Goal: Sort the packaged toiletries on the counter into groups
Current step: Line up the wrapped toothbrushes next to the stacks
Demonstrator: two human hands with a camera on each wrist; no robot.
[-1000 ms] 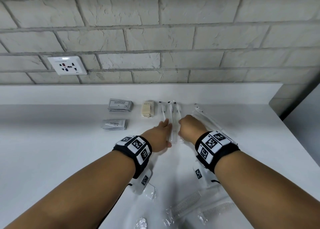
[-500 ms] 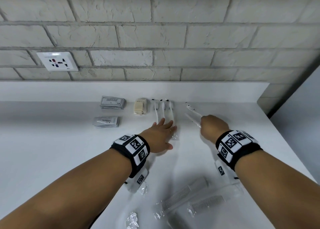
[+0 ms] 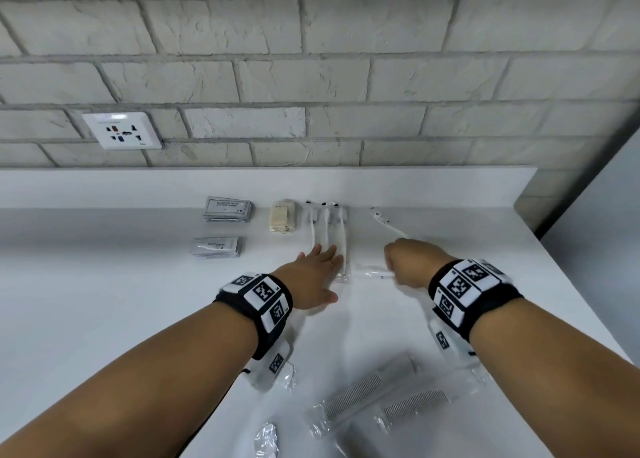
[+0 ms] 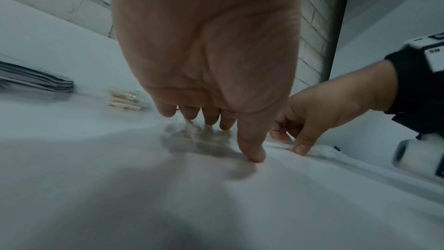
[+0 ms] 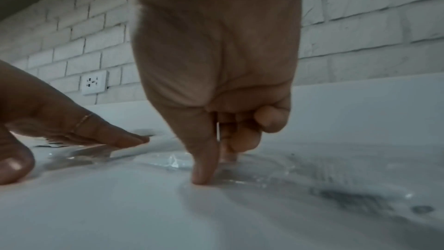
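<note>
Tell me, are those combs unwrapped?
No, still wrapped: both combs lie flat on the counter inside clear plastic sleeves with crinkled ends.

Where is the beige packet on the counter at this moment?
In the head view, the beige packet lies near the back wall, between the shampoo sachets on its left and the row of wrapped toothbrushes on its right.

Head view is bright and evenly lit, bending at the edges; both wrist views are dim, bluish, smeared, with soft shadows under the fingers [image 4: 251,151].
</note>
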